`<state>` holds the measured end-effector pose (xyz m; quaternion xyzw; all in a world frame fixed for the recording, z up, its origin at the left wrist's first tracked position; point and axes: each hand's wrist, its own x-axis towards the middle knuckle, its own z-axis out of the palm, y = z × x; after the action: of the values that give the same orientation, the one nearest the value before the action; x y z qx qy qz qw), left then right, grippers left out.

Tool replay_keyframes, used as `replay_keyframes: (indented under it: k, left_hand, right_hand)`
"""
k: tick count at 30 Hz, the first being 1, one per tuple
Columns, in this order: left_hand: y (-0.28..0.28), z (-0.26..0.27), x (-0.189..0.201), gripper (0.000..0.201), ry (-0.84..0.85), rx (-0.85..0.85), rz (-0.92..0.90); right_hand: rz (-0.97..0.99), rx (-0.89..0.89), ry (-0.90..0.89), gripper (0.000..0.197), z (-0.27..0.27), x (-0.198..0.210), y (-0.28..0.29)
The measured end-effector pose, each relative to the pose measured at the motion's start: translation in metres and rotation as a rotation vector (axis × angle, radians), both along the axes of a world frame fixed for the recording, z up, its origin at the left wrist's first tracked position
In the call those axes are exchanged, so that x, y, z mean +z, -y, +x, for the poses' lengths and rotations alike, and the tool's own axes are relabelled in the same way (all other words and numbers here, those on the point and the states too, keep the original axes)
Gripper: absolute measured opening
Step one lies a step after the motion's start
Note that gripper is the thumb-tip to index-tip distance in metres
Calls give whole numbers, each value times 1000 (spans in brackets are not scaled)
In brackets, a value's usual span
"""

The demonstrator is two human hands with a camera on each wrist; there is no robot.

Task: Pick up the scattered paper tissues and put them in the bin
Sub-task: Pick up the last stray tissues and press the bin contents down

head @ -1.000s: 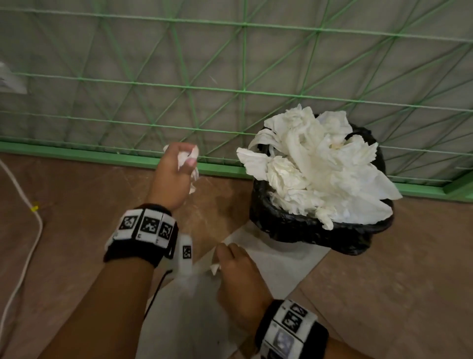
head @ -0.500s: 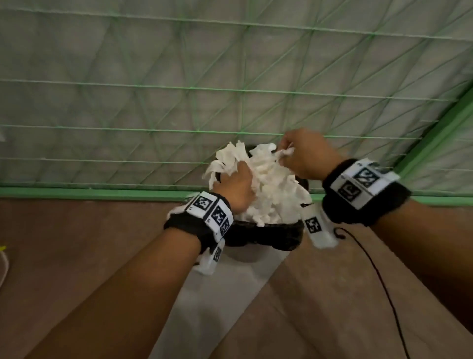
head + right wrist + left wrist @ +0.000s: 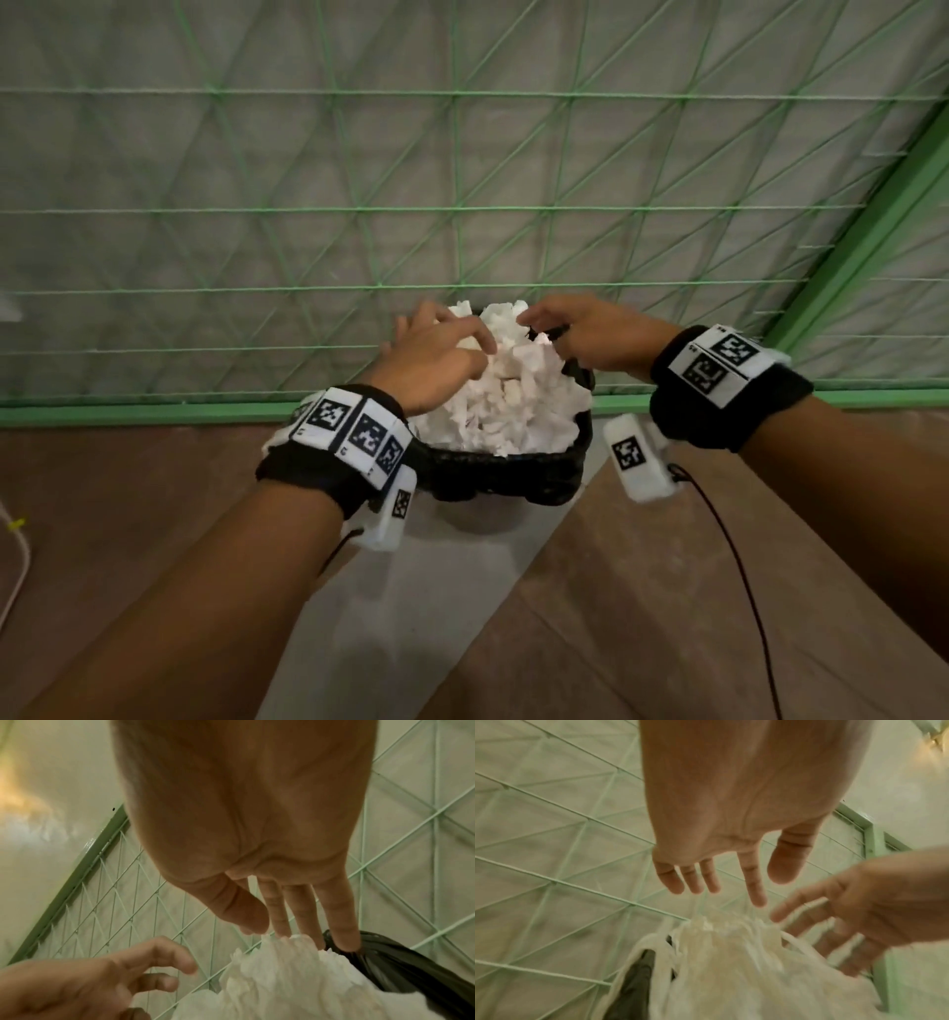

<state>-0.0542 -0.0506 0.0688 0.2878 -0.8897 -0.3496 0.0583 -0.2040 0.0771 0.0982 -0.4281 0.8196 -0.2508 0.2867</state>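
Observation:
A black-lined bin (image 3: 513, 475) stands on the floor against the green fence, heaped with crumpled white tissues (image 3: 503, 406). My left hand (image 3: 441, 349) lies over the left side of the heap, fingers spread and straight; in the left wrist view the left hand (image 3: 731, 874) hovers just above the tissues (image 3: 731, 963), holding nothing. My right hand (image 3: 560, 329) reaches over the far right of the heap. In the right wrist view the right hand (image 3: 290, 914) has straight fingers whose tips touch the tissues (image 3: 282, 979) and the black liner (image 3: 401, 969).
A green wire fence (image 3: 462, 210) with a grey sheet behind it rises right behind the bin, on a green base rail (image 3: 154, 411). The floor (image 3: 642, 591) is brown with a pale tile strip (image 3: 411, 606). A white cable (image 3: 15, 555) lies at the far left.
Both hands carried tissues from the floor to the bin and let them go. Their fingers have since straightened over the heap, and the view has moved closer.

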Motion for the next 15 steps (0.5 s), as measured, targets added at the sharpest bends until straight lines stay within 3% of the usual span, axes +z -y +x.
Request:
replay_keyframes:
  k: [3, 5, 7, 10, 12, 15]
  left_hand:
    - [27, 7, -1, 29, -319, 202, 70]
    - [55, 13, -19, 40, -424, 375, 94]
    - [76, 20, -45, 52, -273, 398, 112]
    - [88, 22, -86, 64, 6, 217, 136]
    - [92, 20, -105, 50, 14, 173, 181]
    - [90, 12, -110, 10, -106, 268, 182]
  right_hand:
    - [-37, -89, 49, 51, 1, 0, -7]
    - [-49, -127, 9, 50, 4, -3, -13]
    - [-21, -96, -43, 54, 8, -10, -18]
    - [87, -26, -101, 57, 15, -20, -22]
    - [130, 22, -133, 61, 18, -26, -19]
    - [165, 91, -163, 63, 23, -36, -12]
